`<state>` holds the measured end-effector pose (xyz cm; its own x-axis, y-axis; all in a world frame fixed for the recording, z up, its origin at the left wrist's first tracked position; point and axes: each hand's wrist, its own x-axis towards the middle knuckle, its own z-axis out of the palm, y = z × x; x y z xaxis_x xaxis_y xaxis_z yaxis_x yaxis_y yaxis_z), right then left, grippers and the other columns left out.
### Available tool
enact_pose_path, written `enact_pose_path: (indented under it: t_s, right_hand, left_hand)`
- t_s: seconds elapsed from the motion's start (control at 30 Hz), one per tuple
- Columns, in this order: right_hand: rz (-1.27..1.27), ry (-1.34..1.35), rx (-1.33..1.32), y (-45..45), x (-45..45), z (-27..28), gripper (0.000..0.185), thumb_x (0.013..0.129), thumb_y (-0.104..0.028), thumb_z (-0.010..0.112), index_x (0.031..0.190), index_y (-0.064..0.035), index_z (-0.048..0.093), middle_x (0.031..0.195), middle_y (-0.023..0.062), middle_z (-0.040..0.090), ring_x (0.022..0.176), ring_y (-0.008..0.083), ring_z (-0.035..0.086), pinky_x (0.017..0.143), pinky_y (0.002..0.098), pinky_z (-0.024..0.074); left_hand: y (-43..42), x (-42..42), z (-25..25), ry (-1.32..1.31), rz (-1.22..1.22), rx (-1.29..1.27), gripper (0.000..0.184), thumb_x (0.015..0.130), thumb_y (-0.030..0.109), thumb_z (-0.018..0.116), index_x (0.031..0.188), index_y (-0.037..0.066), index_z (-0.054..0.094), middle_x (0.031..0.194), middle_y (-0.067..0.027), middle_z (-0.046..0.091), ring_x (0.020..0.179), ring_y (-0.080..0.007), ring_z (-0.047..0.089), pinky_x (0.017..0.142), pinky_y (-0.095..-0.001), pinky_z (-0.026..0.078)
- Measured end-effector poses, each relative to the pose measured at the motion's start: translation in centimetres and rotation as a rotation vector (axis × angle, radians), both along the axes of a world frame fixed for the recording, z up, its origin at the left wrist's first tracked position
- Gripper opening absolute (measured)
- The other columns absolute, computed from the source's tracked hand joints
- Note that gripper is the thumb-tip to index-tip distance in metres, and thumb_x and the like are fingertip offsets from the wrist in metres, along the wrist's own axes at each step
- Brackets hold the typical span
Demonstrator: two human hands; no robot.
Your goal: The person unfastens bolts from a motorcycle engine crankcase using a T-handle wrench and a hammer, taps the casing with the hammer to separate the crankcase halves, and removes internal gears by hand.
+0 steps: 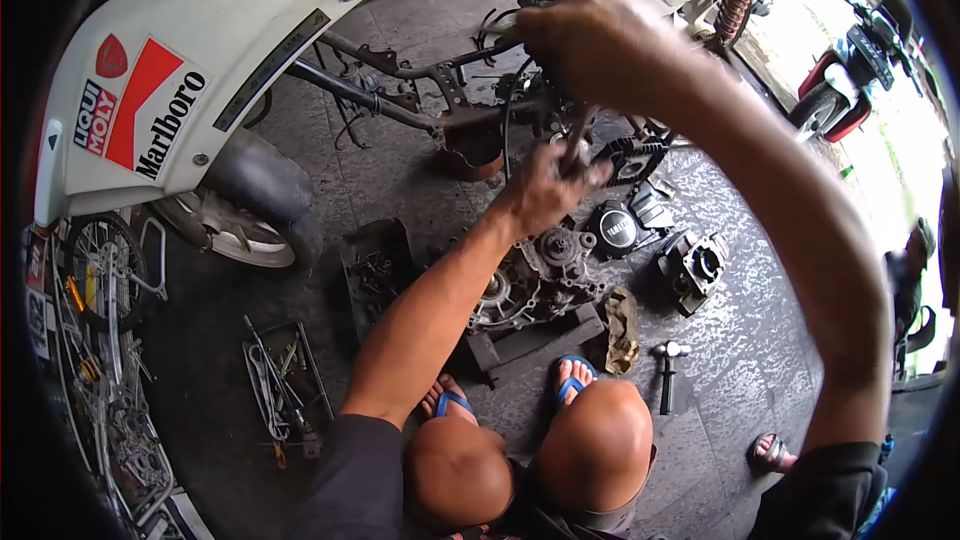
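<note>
My left hand (550, 187) is closed around a dark, rod-like metal part (577, 145) held over the engine; its kind is not clear. Higher up, my right hand (595, 50) is raised and blurred, with its fingers curled; what they hold, if anything, is hidden. Below my left hand, an opened motorcycle engine (530, 280) rests on a dark metal stand (535, 345). A finned cylinder head (632, 160) shows just right of my left hand. Close by lie a round engine cover (617, 228) with raised lettering and a cylinder block (693, 270).
A hammer (668, 380) and a crumpled brown rag (621, 330) lie right of the stand. Left are a parts tray (378, 270) and a tool tray (287, 380). A motorcycle frame (375, 95) stretches behind, near a white fairing (250, 30). Another person's foot (772, 453) is at right.
</note>
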<state>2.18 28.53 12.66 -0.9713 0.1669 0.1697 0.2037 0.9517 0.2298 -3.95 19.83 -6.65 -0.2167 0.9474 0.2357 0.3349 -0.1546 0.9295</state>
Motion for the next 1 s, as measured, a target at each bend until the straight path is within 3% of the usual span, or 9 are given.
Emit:
enact_pose_path:
  t_s: [0.23, 0.33, 0.4, 0.5, 0.63, 0.83, 0.87, 0.93, 1.0]
  right_hand:
    - [0.165, 1.220, -0.048, -4.2, 1.1, -6.5, 0.019, 0.076, -0.029, 0.078, 0.088, -0.0153, 0.071, 0.075, -0.0001, 0.067, 0.071, 0.0199, 0.066, 0.085, 0.0348, 0.0454]
    - [0.332, 1.290, -0.609, -3.9, 2.3, -8.0, 0.026, 0.093, -0.028, 0.061, 0.096, -0.0062, 0.075, 0.110, 0.0128, 0.070, 0.113, 0.0322, 0.062, 0.099, 0.0401, 0.0421]
    - [0.446, 1.239, -1.599, -3.2, 3.2, -8.2, 0.039, 0.101, -0.036, 0.048, 0.096, -0.0049, 0.070, 0.113, 0.0160, 0.069, 0.118, 0.0341, 0.060, 0.088, 0.0410, 0.0497]
    - [0.439, 0.838, -2.579, 1.8, 3.4, -7.0, 0.040, 0.101, -0.041, 0.048, 0.098, -0.0047, 0.065, 0.085, 0.0126, 0.068, 0.074, 0.0252, 0.067, 0.056, 0.0353, 0.0514]
    - [-0.311, 1.418, -1.803, -2.3, 2.0, -5.9, 0.043, 0.097, -0.038, 0.060, 0.102, 0.0039, 0.060, 0.071, 0.0096, 0.060, 0.056, 0.0159, 0.059, 0.049, 0.0288, 0.0494]
    - [-0.388, 0.091, -1.492, 1.5, 2.2, 0.4, 0.023, 0.092, -0.021, 0.061, 0.083, -0.0002, 0.066, 0.077, 0.0089, 0.070, 0.067, 0.0167, 0.070, 0.060, 0.0313, 0.0576]
    - [-0.251, -0.221, -0.740, 1.6, 1.0, 2.0, 0.020, 0.092, -0.021, 0.061, 0.086, -0.0021, 0.066, 0.079, 0.0092, 0.071, 0.067, 0.0198, 0.071, 0.058, 0.0323, 0.0579]
    - [0.023, -0.261, 0.156, 1.0, -0.2, 1.7, 0.015, 0.091, -0.019, 0.062, 0.092, -0.0057, 0.067, 0.082, 0.0095, 0.072, 0.067, 0.0254, 0.072, 0.056, 0.0342, 0.0585]
    - [0.101, 0.213, 0.113, -1.7, 0.4, -1.1, 0.013, 0.091, -0.014, 0.059, 0.101, -0.0079, 0.065, 0.082, 0.0082, 0.071, 0.069, 0.0283, 0.072, 0.058, 0.0366, 0.0591]
  left_hand:
    - [1.4, 1.0, 3.1, -0.140, 0.023, 0.218, 0.026, 0.091, 0.027, 0.065, 0.082, 0.003, 0.067, 0.063, -0.0024, 0.059, 0.067, -0.0130, 0.060, 0.068, -0.0320, 0.050]
    - [1.0, 1.5, 3.0, -0.185, 0.005, 0.279, 0.022, 0.088, 0.022, 0.066, 0.083, 0.001, 0.067, 0.062, -0.0033, 0.058, 0.068, -0.0132, 0.060, 0.070, -0.0329, 0.051]
    - [1.5, 1.6, 3.3, -0.168, 0.030, 0.290, 0.018, 0.084, 0.017, 0.065, 0.078, 0.000, 0.064, 0.059, -0.0038, 0.058, 0.066, -0.0129, 0.061, 0.066, -0.0356, 0.050]
    - [2.6, 1.4, 1.7, -0.105, 0.086, 0.128, 0.020, 0.084, 0.016, 0.064, 0.075, -0.001, 0.061, 0.062, -0.0067, 0.063, 0.062, -0.0144, 0.060, 0.061, -0.0394, 0.047]
    - [4.1, 1.5, -0.3, -0.003, 0.234, 0.326, 0.021, 0.085, 0.015, 0.063, 0.071, 0.000, 0.057, 0.059, -0.0090, 0.060, 0.054, -0.0171, 0.055, 0.053, -0.0381, 0.041]
    - [1.9, 2.0, 1.4, -0.156, 0.322, 0.437, 0.037, 0.090, 0.025, 0.067, 0.063, 0.002, 0.056, 0.052, -0.0060, 0.056, 0.049, -0.0181, 0.053, 0.052, -0.0390, 0.040]
    - [1.7, 1.8, 1.5, -0.058, 0.250, 0.302, 0.039, 0.091, 0.024, 0.067, 0.060, 0.003, 0.055, 0.050, -0.0047, 0.054, 0.048, -0.0163, 0.052, 0.051, -0.0378, 0.039]
    - [1.5, 1.9, 1.3, 0.009, 0.195, 0.175, 0.039, 0.091, 0.023, 0.067, 0.057, 0.006, 0.055, 0.049, -0.0026, 0.052, 0.046, -0.0136, 0.049, 0.049, -0.0370, 0.037]
    - [1.2, 1.3, 0.4, -0.063, 0.198, 0.232, 0.034, 0.090, 0.023, 0.068, 0.062, 0.005, 0.058, 0.053, -0.0053, 0.057, 0.049, -0.0165, 0.053, 0.052, -0.0383, 0.040]
